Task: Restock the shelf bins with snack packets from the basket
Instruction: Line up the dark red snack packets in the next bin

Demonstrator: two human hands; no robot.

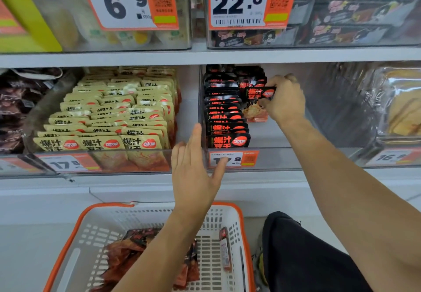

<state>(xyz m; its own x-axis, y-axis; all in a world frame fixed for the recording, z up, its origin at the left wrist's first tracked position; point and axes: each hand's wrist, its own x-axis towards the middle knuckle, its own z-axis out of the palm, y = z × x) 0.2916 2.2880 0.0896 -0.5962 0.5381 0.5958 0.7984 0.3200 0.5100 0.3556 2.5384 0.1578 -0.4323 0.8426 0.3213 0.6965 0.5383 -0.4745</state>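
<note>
My right hand reaches into the clear shelf bin and pinches a black-and-red snack packet upright, just right of a row of several matching black packets. My left hand hovers with straight fingers in front of the bin's left front corner, holding nothing. Below, a white basket with an orange rim holds several dark red snack packets, partly hidden by my left forearm.
A neighbouring bin on the left is packed with beige snack packets. The right part of the black-packet bin is bare. Price tags hang on the bin fronts. An upper shelf carries more bins. My dark-clad knee is beside the basket.
</note>
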